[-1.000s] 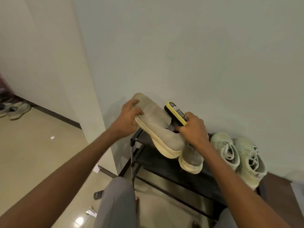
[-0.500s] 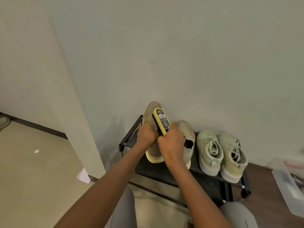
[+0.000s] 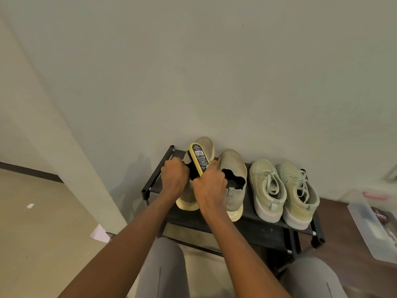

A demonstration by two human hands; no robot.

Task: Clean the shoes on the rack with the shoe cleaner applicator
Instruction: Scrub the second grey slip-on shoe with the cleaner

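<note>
The right hand has its grip closed around a yellow shoe cleaner applicator, angled up over a tan slip-on shoe. The left hand grips that shoe's collar, holding it at the left end of a black shoe rack. Its mate stands beside it, then two pale green lace-up sneakers.

The rack stands tight against the wall, so nothing passes behind the shoes. Its top shelf is filled edge to edge: two tan slip-ons at the left end, two laced sneakers at the right, touching. The front edge is open above the knees. A clear plastic bin blocks the floor off the right end; the left end faces bare floor.
</note>
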